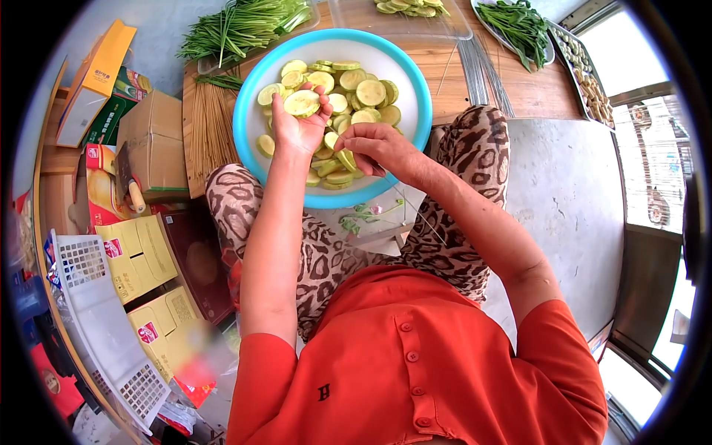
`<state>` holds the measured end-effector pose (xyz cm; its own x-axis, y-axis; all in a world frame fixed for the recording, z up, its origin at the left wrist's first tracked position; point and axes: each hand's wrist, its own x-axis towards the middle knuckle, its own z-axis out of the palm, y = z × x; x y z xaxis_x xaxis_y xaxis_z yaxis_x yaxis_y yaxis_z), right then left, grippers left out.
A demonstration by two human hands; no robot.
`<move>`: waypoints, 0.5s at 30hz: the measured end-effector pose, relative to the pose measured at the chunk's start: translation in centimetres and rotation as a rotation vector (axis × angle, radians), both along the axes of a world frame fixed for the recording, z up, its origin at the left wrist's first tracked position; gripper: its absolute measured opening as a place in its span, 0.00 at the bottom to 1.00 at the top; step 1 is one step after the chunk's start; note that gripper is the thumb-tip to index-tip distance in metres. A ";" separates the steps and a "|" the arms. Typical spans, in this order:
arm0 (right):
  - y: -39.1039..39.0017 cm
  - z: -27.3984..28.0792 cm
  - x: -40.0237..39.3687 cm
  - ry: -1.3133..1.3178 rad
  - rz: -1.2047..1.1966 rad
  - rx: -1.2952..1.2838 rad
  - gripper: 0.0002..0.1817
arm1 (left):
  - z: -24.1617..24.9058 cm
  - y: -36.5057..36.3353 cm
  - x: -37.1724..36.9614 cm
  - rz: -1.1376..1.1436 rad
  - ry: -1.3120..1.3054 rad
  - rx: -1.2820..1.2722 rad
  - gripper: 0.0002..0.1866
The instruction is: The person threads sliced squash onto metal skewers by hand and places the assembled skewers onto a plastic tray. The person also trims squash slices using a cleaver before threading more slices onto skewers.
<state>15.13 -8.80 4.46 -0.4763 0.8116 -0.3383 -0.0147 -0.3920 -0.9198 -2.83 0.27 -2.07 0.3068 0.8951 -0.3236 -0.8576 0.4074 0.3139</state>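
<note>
My left hand is closed on a round zucchini slice, held between thumb and fingers above the bowl. My right hand has its fingers pinched together over the bowl's near right side. From beneath it a thin skewer slants down toward my lap, in line with the slice; its middle is hidden by the hand. The white bowl with a blue rim rests at the table edge by my knees, heaped with zucchini slices.
On the wooden table lie bamboo skewers at left and metal skewers at right. Green stalks, a clear tray and leafy greens stand behind. Cardboard boxes and a white basket line the left.
</note>
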 end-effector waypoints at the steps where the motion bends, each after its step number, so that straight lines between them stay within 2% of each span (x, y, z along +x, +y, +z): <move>1: 0.0 0.0 0.0 -0.005 -0.001 -0.002 0.10 | 0.0 0.0 0.0 0.001 0.000 0.000 0.36; 15: -0.1 -0.1 -0.1 -0.035 0.010 -0.004 0.11 | 0.8 -0.4 0.3 -0.003 0.136 0.041 0.36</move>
<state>15.05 -8.93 4.31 -0.4723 0.8056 -0.3576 0.0212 -0.3952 -0.9183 -2.50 -0.12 -1.30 0.2656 0.9075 -0.3254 -0.8047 0.3946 0.4436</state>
